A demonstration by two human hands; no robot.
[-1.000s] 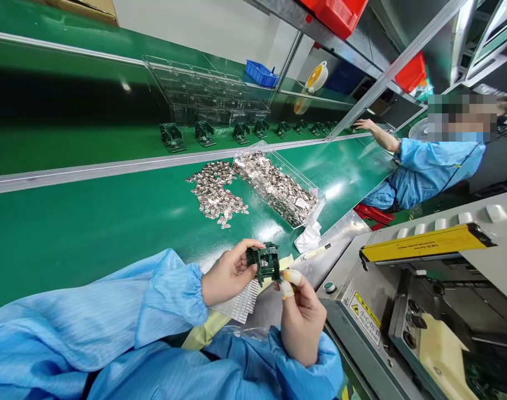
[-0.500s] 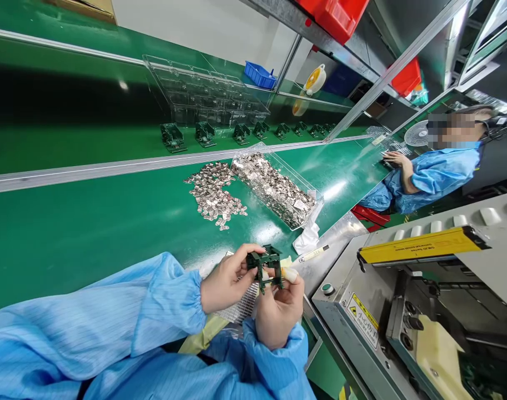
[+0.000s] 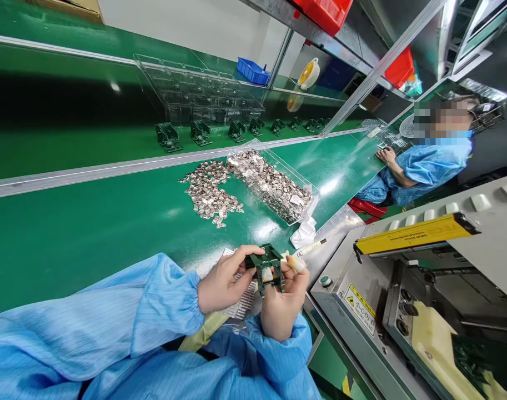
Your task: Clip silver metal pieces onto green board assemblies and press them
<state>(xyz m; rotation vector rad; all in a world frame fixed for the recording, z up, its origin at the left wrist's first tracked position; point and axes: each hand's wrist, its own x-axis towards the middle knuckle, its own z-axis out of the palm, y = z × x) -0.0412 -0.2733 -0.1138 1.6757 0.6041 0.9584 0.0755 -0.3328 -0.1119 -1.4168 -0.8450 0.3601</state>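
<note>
A dark green plastic frame with an opening through its middle (image 3: 270, 256) is held between my two hands above the bench edge. My left hand (image 3: 226, 280) pinches its left side between thumb and fingers. My right hand (image 3: 284, 300) grips it from below and the right, with pale covers on some fingertips; one covered fingertip shows through the opening. Beneath my hands lies a silvery gridded sheet (image 3: 241, 300), partly hidden. Beyond them, small metal pieces (image 3: 211, 191) are heaped on the green bench (image 3: 111, 244), beside a clear tray (image 3: 297, 166) full of similar pieces.
Several similar green frames (image 3: 201, 132) stand in a row behind a metal rail. A clear compartment tray (image 3: 199, 89) lies behind them. At right is a machine with a yellow bar (image 3: 415, 233). A marker (image 3: 314, 247) and white cloth (image 3: 304, 233) lie nearby. A co-worker (image 3: 428, 166) sits at far right.
The green frame has turned slightly in my hands. My right hand has shifted a little to the right, its covered index finger lifting. The co-worker's hand has moved slightly.
</note>
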